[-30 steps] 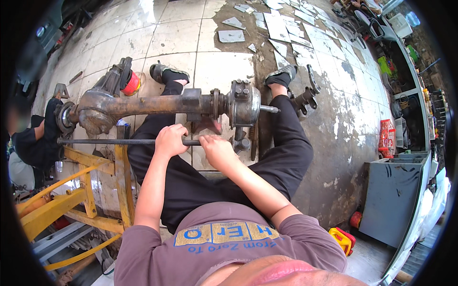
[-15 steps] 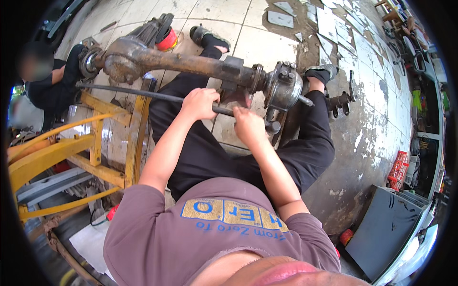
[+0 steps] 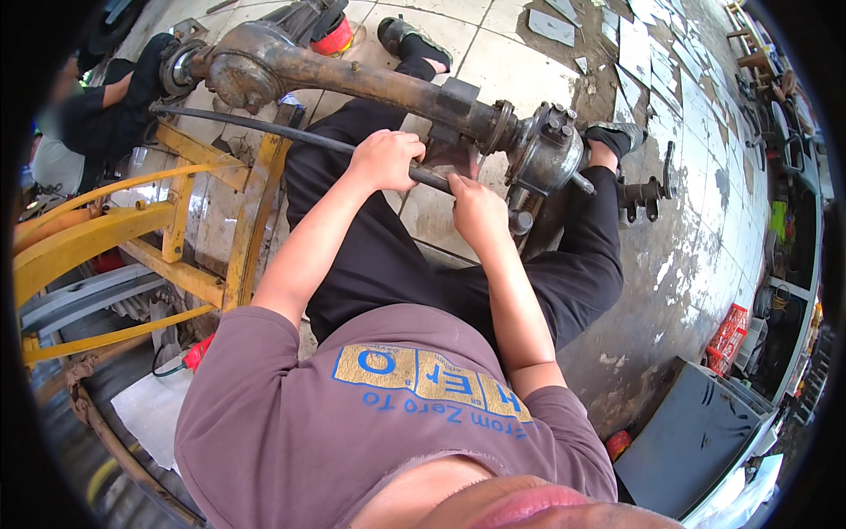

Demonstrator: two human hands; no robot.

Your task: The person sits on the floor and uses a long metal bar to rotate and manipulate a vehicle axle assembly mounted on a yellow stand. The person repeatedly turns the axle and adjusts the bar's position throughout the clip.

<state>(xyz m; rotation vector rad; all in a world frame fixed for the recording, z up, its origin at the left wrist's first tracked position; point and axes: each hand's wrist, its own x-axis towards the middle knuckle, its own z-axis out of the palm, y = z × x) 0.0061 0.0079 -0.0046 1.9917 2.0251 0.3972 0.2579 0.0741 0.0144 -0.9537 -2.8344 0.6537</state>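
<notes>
A long dark metal rod runs from the far left to my hands, in front of a heavy rusty axle housing. My left hand is wrapped round the rod. At its near right end, my right hand is closed on the same rod with the thumb along it. The axle lies across beyond my hands, its round bulge at the left. At its right end sits a bare-metal hub with bolts and a short shaft. My legs are spread below and around the axle.
To the left stands a yellow metal frame. Another person's dark-clothed leg is at the far left. A red tin sits behind the axle, and broken tiles lie beyond. A grey cabinet and red crate are at the right.
The view has shifted, so the scene sits a little further right and, at the top, higher. Both hands keep their hold on the rod, with little other visible change.
</notes>
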